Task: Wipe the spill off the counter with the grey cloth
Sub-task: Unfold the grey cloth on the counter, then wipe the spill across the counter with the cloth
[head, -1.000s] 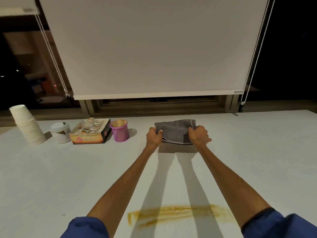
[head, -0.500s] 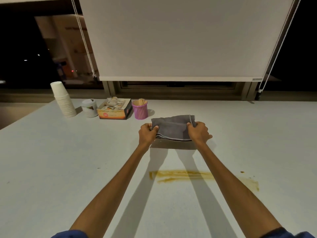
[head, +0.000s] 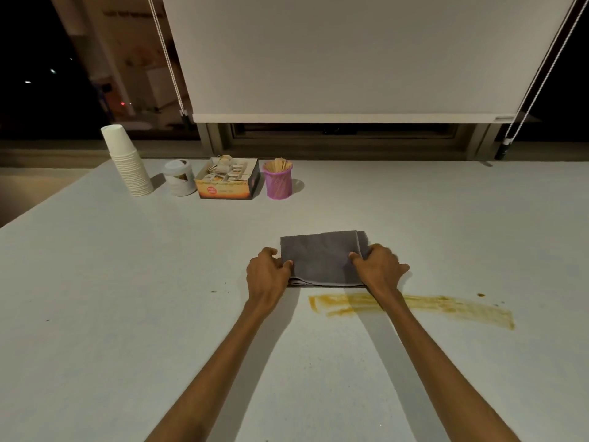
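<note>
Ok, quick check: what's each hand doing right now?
Left hand: closed on the left edge of the grey cloth.
Right hand: closed on the cloth's right edge.

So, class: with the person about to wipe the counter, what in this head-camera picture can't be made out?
- Spill: its middle is hidden under the right forearm.
- Grey cloth: side edges covered by the left hand and right hand.
- Cardboard box: label print too small to read.
- White tub: label blurred.

Both arms outstretched, left hand [head: 267, 272] and right hand [head: 379, 269] curled, thumbs inward, gripping.
</note>
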Motion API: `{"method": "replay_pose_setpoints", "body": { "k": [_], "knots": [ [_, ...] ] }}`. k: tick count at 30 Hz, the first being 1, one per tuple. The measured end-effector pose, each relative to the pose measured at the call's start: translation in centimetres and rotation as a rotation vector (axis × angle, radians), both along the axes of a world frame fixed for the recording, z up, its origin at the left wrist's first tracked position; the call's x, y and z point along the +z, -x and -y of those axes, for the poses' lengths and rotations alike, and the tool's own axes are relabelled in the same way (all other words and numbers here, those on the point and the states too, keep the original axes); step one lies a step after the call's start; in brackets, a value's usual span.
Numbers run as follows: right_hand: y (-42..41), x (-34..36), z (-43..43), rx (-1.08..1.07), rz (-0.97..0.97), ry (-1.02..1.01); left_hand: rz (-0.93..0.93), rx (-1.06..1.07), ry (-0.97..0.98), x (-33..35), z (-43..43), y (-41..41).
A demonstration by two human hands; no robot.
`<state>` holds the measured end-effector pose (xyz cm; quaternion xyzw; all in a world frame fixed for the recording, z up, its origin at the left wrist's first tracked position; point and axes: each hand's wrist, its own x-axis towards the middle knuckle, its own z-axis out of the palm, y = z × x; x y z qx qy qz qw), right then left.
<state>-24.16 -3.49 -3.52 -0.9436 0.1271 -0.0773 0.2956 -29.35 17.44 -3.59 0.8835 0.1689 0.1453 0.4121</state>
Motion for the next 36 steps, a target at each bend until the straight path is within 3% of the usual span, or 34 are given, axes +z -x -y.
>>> {"method": "replay_pose_setpoints", "body": {
  "k": [3,6,10,14,22,28,33,36],
  "knots": [
    [-0.4,0.3,-0.4,0.010,0.156,0.120,0.016,-0.011,-0.128,-0.3,-1.6,-0.7],
    [-1.1,0.8,-2.6,0.182,0.300,0.088,-0.026,-0.081,-0.290,-1.3,-3.1,-1.3],
    [-2.3,-0.5,-7.2,0.415,0.132,0.203,-0.204,-0.210,-0.533,-2.7,-3.5,-1.9],
    [-3.2,-2.2,-8.6,0.439,-0.049,0.380,-0.208,-0.239,-0.542,-3.1,-3.9,-1.9],
    [0.0,-3.7,-7.2,0.453,0.010,0.441,-0.186,-0.310,-0.574,-3.3,-4.4,-1.3],
    [-2.7,-1.4,-7.8,0.410,-0.109,0.432,-0.181,-0.334,-0.582,-3.0,-4.2,-0.4],
    [3.9,-4.2,-6.0,0.479,0.023,0.479,-0.185,-0.368,-0.595,-3.4,-4.3,1.3],
    [2.0,-2.4,-5.5,0.473,-0.020,0.439,-0.159,-0.359,-0.590,-3.1,-4.3,2.1]
  ]
}}
